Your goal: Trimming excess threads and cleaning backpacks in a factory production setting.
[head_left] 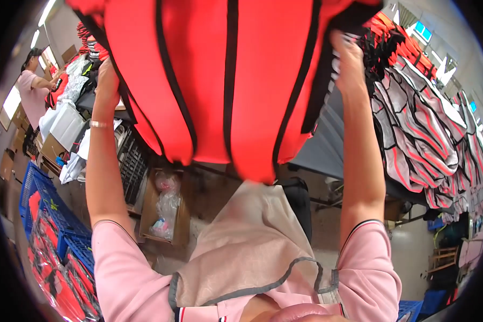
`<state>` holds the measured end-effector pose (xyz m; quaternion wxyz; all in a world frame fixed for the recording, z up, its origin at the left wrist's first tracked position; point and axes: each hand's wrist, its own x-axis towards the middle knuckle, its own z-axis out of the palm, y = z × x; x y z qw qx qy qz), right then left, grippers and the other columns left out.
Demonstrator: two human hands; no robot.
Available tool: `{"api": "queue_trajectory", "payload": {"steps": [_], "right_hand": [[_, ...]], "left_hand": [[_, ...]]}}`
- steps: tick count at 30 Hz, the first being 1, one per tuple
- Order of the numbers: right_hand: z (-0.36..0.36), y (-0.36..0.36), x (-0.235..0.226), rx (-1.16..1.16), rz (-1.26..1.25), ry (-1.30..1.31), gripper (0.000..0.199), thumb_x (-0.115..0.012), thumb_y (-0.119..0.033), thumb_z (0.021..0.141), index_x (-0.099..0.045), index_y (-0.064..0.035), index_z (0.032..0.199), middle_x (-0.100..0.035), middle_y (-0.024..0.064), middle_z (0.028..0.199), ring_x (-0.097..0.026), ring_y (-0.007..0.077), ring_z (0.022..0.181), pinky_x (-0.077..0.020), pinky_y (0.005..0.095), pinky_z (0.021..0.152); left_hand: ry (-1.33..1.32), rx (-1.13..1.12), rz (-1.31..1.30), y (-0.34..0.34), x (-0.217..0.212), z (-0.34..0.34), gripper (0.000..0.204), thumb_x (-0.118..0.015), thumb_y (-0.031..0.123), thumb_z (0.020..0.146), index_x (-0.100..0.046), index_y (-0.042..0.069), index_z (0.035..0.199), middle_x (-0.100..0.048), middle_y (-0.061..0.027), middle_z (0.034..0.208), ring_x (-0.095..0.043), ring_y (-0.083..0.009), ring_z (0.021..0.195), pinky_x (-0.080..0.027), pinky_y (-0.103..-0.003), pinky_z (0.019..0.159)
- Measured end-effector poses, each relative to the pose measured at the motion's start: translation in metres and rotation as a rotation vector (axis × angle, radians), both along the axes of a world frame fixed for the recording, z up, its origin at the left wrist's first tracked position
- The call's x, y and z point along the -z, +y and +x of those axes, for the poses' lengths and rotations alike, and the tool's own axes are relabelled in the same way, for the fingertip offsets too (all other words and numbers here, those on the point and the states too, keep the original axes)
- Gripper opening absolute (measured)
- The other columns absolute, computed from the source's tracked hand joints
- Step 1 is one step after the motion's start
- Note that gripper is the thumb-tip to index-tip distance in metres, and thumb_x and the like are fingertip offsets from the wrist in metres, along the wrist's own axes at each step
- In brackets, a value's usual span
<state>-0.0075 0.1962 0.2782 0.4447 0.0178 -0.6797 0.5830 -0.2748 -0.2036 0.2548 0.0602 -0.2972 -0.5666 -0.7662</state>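
Note:
A large red fabric piece with black trim hangs spread out in front of me, filling the upper middle. Its exact kind I cannot make out. Long red strips with black edging dangle from it toward my apron. My left hand is closed on its left edge, the fingers partly hidden behind the cloth. On the opposite edge, my right hand grips the black border, slightly blurred. Both arms are raised and stretched forward. The piece's top runs out of view.
Grey pieces with red stripes and black edging are heaped at the right, near a dark table. Below left stand an open carton with plastic bags and a blue crate beside bagged red goods. Another person works at far left.

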Motion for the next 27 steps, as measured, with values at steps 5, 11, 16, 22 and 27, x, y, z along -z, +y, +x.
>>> {"api": "queue_trajectory", "payload": {"steps": [5, 11, 16, 22, 27], "right_hand": [[0.013, -0.016, -0.017, -0.017, -0.037, 0.127, 0.026, -0.073, -0.036, 0.088, -0.067, -0.0103, 0.086, -0.057, -0.0084, 0.067, -0.051, 0.0028, 0.061, -0.04, 0.0228, 0.058], [0.023, 0.003, -0.011, 0.471, -0.127, -0.319, 0.025, -0.078, -0.03, 0.084, -0.066, -0.0072, 0.082, -0.049, -0.0061, 0.067, -0.038, 0.0073, 0.053, -0.0304, 0.0257, 0.05], [0.055, 0.048, 0.01, 0.291, -0.114, -0.078, 0.036, -0.079, -0.033, 0.083, -0.071, -0.0027, 0.099, -0.069, -0.002, 0.092, -0.061, 0.0051, 0.09, -0.0462, 0.0235, 0.077], [0.088, 0.032, -0.028, 0.295, -0.228, -0.066, 0.041, -0.072, -0.03, 0.087, -0.066, -0.0023, 0.117, -0.066, 0.0028, 0.11, -0.059, 0.0112, 0.106, -0.0429, 0.027, 0.093], [0.087, 0.055, 0.07, 0.531, -0.104, -0.445, 0.039, -0.077, -0.037, 0.082, -0.069, -0.0057, 0.105, -0.059, -0.0053, 0.08, -0.051, 0.0067, 0.07, -0.0407, 0.0271, 0.063]], "left_hand": [[-0.115, 0.025, -0.006, -0.003, -0.002, 0.012, 0.05, -0.064, 0.045, 0.092, -0.065, 0.0, 0.113, -0.069, -0.0045, 0.104, -0.066, -0.0119, 0.087, -0.053, -0.028, 0.083], [-0.17, 0.069, -0.296, 0.03, -0.017, 0.03, 0.056, -0.056, 0.048, 0.096, -0.056, 0.001, 0.127, -0.064, -0.009, 0.12, -0.065, -0.0163, 0.101, -0.052, -0.029, 0.089], [-0.117, 0.096, -0.259, 0.051, -0.025, 0.054, 0.053, -0.056, 0.044, 0.096, -0.057, 0.001, 0.127, -0.065, -0.0105, 0.118, -0.066, -0.0187, 0.101, -0.054, -0.033, 0.086], [-0.354, 0.176, -0.338, 0.035, -0.008, -0.066, 0.038, -0.051, 0.03, 0.098, -0.06, 0.0, 0.118, -0.068, -0.0112, 0.108, -0.069, -0.0199, 0.089, -0.058, -0.036, 0.081], [-0.297, 0.245, -0.704, 0.12, 0.06, -0.017, 0.076, -0.056, 0.066, 0.088, -0.065, -0.005, 0.116, -0.069, -0.0154, 0.109, -0.067, -0.0214, 0.096, -0.054, -0.034, 0.087]]}}
